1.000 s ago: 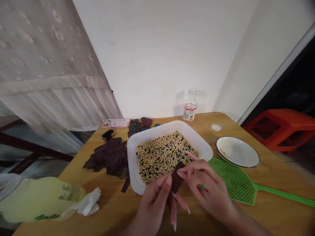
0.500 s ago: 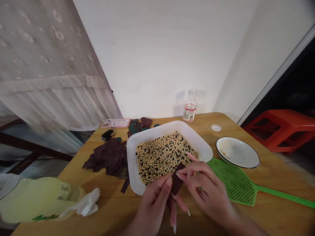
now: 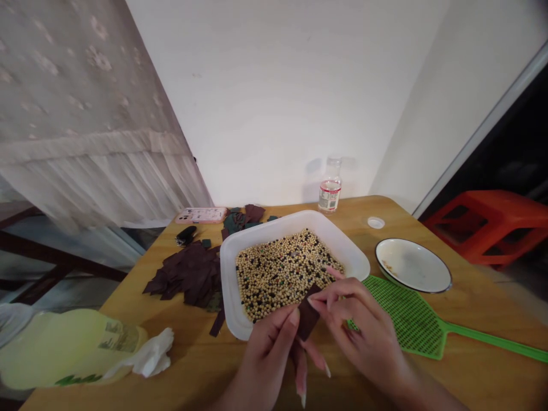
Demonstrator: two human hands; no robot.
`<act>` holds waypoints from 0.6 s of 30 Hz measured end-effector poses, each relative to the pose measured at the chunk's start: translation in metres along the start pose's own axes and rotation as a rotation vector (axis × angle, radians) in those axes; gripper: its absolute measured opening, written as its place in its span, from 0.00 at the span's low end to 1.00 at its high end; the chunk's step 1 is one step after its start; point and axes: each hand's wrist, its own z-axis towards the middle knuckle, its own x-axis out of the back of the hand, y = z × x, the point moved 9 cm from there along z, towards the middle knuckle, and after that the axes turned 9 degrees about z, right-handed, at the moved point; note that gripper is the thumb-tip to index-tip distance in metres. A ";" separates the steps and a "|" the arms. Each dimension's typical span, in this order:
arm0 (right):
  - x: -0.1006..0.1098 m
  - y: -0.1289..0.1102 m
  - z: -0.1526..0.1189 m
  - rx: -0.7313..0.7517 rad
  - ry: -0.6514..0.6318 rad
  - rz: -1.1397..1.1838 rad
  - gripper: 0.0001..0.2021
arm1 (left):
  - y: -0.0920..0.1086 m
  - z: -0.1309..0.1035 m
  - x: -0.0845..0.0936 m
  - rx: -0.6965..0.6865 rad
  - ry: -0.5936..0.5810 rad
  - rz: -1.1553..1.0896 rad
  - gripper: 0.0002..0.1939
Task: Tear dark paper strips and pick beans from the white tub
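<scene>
Between my two hands is a small dark brown piece of fabric [image 3: 308, 321], held over the near edge of a white tub [image 3: 231, 285]. My left hand [image 3: 274, 348] pinches its left side between thumb and forefinger, with the other fingers stretched out below. At its upper right corner, my right hand [image 3: 359, 325] grips it with thumb and forefinger. The tub holds many tiny beads [image 3: 278, 268], mostly cream with black ones among them. A heap of similar brown pieces [image 3: 188, 273] lies left of the tub.
Right of the tub lie a green fly swatter [image 3: 402, 314] and a white enamel dish [image 3: 415, 265]. A clear bottle [image 3: 329, 194] and white cap [image 3: 375, 222] stand behind. At left are a phone [image 3: 201, 215], a black clip-like object [image 3: 186, 235] and a yellowish jug [image 3: 64, 348] with tissue [image 3: 152, 354].
Almost nothing differs. The fingers of my right hand have shifted very slightly, and the brown piece stays pinched between both hands.
</scene>
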 end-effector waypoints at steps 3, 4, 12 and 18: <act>-0.002 0.000 0.001 -0.003 -0.022 0.008 0.10 | 0.001 0.000 -0.001 -0.016 -0.007 0.009 0.21; 0.000 0.001 0.001 -0.011 -0.009 -0.001 0.11 | 0.002 0.000 0.000 -0.018 -0.005 0.007 0.21; -0.004 0.001 -0.003 0.006 -0.036 0.016 0.11 | 0.003 0.000 -0.002 -0.034 -0.030 -0.005 0.22; -0.005 0.000 -0.004 0.013 -0.046 0.039 0.11 | 0.001 0.001 -0.002 -0.025 -0.028 0.005 0.22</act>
